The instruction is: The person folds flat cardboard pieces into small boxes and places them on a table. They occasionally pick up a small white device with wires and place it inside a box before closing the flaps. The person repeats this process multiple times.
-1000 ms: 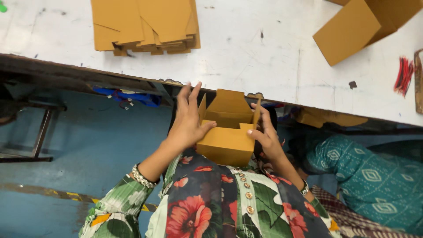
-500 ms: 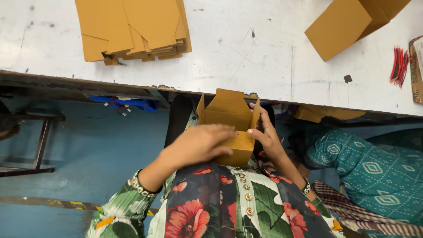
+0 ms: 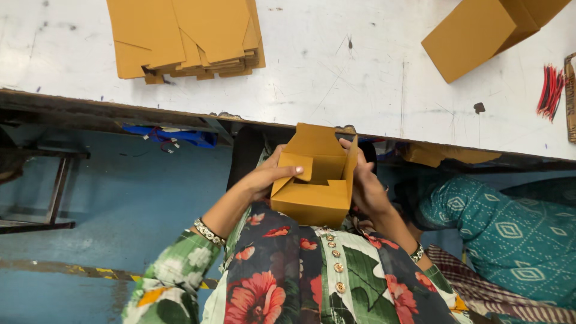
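Two bare hands are seen in the head view, both closed on one small brown cardboard box (image 3: 312, 186) held below the near edge of the tabletop (image 3: 336, 78), above the lap. The box is only partly folded up, its open side turned toward the camera. The left hand (image 3: 270, 179) is laid against the box's left side; its fingers (image 3: 292, 171) are curled together over a small side flap, which is pressed inward. The right hand (image 3: 367, 186) is clamped on the right wall of the box, thumb at the upper rim, the remaining fingers hidden behind the card. A beaded bracelet (image 3: 207, 231) is worn on the left wrist, a band (image 3: 417, 252) on the right. Floral sleeves and a buttoned floral front are seen beneath the box.

On the white, scuffed tabletop a stack of flat brown box blanks (image 3: 186, 36) is noted at upper left, well apart from the held box. A finished brown box (image 3: 480, 36) lies at upper right. A bundle of red wires (image 3: 549, 90) is seen near the right edge. Beneath the tabletop, blue material with loose wires (image 3: 171, 135) is lodged at left. A teal patterned cloth (image 3: 510, 234) is seen at right, beside the right forearm. A blue floor (image 3: 120, 198) lies below.
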